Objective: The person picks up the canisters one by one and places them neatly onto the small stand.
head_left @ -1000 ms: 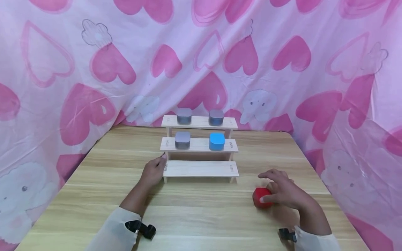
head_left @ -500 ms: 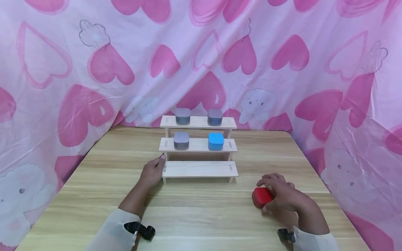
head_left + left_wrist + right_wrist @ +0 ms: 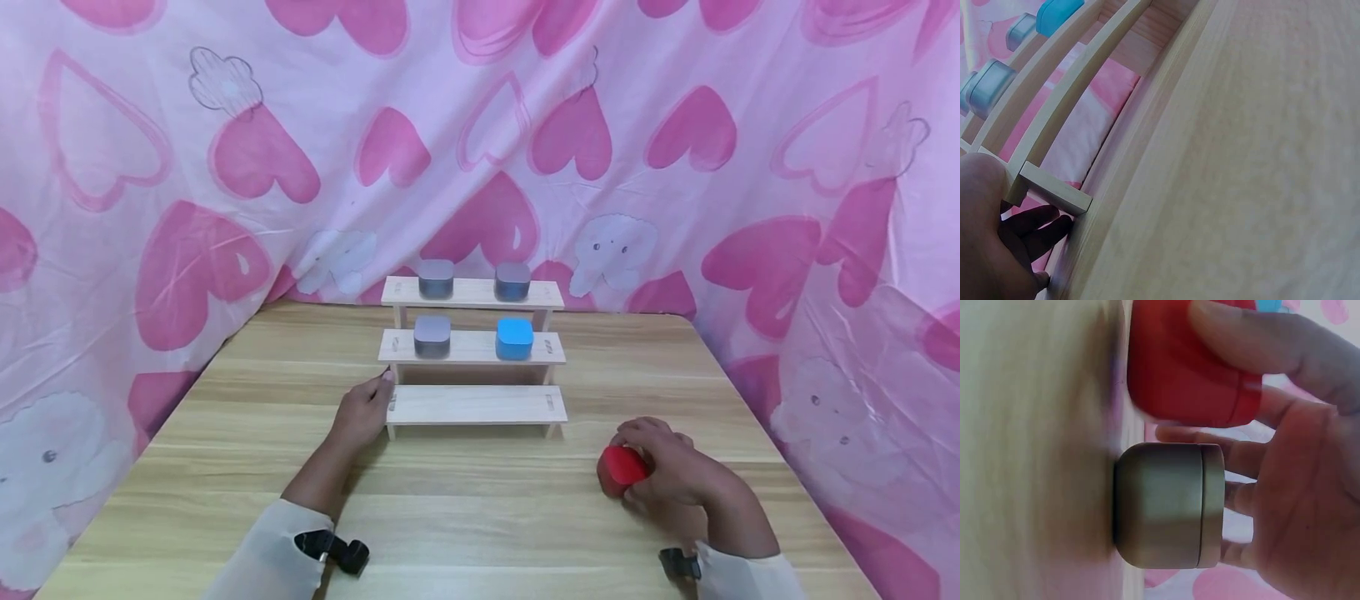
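Observation:
A three-tier wooden display stand [image 3: 477, 405] is in the middle of the table in the head view. My left hand [image 3: 363, 412] holds the stand's left end, thumb up at the boards; in the left wrist view its fingers [image 3: 1047, 234] curl beside the front leg. My right hand [image 3: 675, 467] pinches a red rounded tin [image 3: 621, 472] between thumb and index finger, low over the table. Beside it in the right wrist view a gold-brown lidded tin [image 3: 1163, 506] stands under the palm, with the other fingers behind it. The hand hides this tin in the head view.
On the middle tier stand a grey tin [image 3: 432, 337] and a blue tin [image 3: 515, 339]. Two more grey tins, a left one [image 3: 437, 280] and a right one [image 3: 512, 282], stand on the top tier. A pink heart-print cloth [image 3: 480, 125] surrounds the wooden table [image 3: 480, 517].
My right index finger has come down from its raised pose and closed on the red tin with the thumb. The tin has turned and shifted slightly left. My left hand keeps its hold.

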The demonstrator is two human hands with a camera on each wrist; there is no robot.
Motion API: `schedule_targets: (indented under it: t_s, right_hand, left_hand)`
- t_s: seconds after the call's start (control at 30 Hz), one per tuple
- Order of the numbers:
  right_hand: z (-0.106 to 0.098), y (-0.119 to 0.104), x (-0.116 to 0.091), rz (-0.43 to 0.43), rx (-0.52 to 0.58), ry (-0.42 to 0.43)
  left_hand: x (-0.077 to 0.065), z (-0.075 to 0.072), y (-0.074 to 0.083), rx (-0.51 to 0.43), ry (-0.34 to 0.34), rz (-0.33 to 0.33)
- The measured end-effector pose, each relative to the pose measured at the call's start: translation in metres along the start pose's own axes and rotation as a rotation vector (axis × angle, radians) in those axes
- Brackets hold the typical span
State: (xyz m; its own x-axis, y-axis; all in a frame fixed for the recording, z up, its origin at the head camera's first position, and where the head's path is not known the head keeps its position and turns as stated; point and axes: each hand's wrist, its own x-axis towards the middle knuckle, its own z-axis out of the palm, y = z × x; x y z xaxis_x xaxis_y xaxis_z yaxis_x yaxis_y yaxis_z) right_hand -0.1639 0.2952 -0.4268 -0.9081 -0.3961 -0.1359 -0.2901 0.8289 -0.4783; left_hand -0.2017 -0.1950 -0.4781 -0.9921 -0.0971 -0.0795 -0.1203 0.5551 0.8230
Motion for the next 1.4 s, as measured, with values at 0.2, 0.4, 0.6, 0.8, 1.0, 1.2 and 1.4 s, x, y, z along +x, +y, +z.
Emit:
schedule_targets:
  t_s: [0.2,0.4,0.6,0.8,1.0,1.2,1.4]
  right_hand:
    - [-0.0007,0.0031,0.0003,-0.113,-0.018,0.114]
    - [-0.0032,0.0042,-0.0004,-0.162,0.094,0.199]
    - [-0.0067,0.0028,-0.0007,-0.109,0.145,0.189]
    - [-0.0078,0.0041,-0.0002,-0.106,0.172,0.196]
    - [-0.0085,0.0028,0.0003,-0.106,0.149,0.218]
    - [-0.0090,0.0000,-0.0005,-0.141,0.194,0.248]
    - [-0.0074,-0.0033,-0.0021,-0.185,0.266,0.269]
  left_hand:
    - [-0.0009,-0.0017,0.0003,0.010,-0.004,0.012]
    - [-0.0009,-0.0014,-0.0008,0.014,-0.003,0.015]
    - [-0.0008,-0.0007,0.0008,0.008,-0.009,0.012]
    - [-0.0011,-0.0007,0.0017,0.007,-0.014,0.003]
    - [-0.0020,-0.0013,0.0023,0.003,-0.023,-0.021]
    - [-0.0004,-0.0005,-0.0012,-0.006,-0.001,-0.015]
    - [0.0002,0.0010,-0.0028,-0.010,0.015,-0.006]
